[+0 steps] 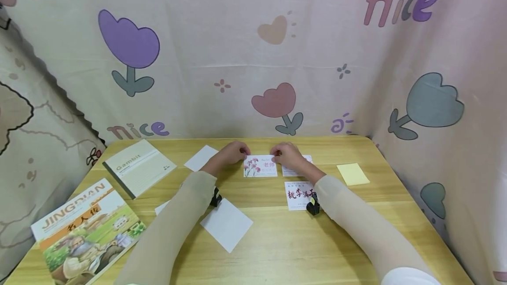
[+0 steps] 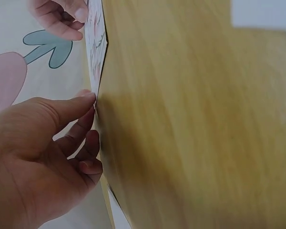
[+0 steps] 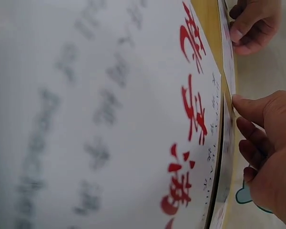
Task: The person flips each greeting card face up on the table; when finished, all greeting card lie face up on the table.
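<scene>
A white card with pink flowers and red characters is near the far edge of the table. My left hand pinches its left end between thumb and finger, as the left wrist view shows. At the opposite end, my right hand pinches the card too, thumb and fingertip on its edge. Partly hidden under the right hand and wrist lies a second flowered card. Nearer, below my right forearm, is a card with large red characters, which fills much of the right wrist view.
White square sheets lie left of centre, with another farther back. At left are a Gambit notebook and an illustrated book. A yellow sticky-note pad sits at right. A printed curtain hangs behind the table.
</scene>
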`<state>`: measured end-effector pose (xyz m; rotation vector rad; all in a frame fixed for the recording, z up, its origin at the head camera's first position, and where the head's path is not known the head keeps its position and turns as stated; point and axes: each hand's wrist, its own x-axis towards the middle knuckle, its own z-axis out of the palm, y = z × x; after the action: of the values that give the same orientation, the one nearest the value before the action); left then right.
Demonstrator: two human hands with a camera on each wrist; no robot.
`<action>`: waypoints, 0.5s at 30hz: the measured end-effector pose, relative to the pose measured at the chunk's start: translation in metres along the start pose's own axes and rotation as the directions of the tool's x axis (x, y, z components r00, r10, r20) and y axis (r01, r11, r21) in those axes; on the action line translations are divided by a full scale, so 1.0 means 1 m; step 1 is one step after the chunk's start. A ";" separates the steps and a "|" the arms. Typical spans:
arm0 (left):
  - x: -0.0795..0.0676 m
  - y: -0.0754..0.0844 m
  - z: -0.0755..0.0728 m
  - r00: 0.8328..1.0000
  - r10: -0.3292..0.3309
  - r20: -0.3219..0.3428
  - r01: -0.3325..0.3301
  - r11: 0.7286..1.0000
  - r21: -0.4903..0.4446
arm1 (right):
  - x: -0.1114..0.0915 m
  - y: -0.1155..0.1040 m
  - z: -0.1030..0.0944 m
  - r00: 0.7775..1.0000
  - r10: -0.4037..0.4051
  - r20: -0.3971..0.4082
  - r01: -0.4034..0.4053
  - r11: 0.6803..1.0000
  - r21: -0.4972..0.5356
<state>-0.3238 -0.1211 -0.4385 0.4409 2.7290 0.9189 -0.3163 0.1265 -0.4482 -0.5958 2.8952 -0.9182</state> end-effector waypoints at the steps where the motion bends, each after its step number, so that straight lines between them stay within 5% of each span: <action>1: -0.001 0.000 0.000 1.000 -0.001 -0.002 0.001 1.000 0.003 | 0.000 -0.001 -0.001 1.000 -0.005 0.000 0.005 1.000 -0.003; 7: -0.022 -0.002 -0.007 1.000 0.022 -0.014 -0.022 0.999 -0.026 | -0.013 -0.013 -0.003 1.000 -0.022 -0.010 0.023 0.994 0.102; 15: -0.085 -0.009 -0.018 0.996 0.088 0.010 -0.087 0.993 -0.078 | -0.071 -0.050 0.010 0.998 -0.056 0.006 0.051 0.953 0.299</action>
<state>-0.2518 -0.1681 -0.4202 0.5530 2.6702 1.0359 -0.2316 0.1100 -0.4334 -0.6518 2.6608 -1.3197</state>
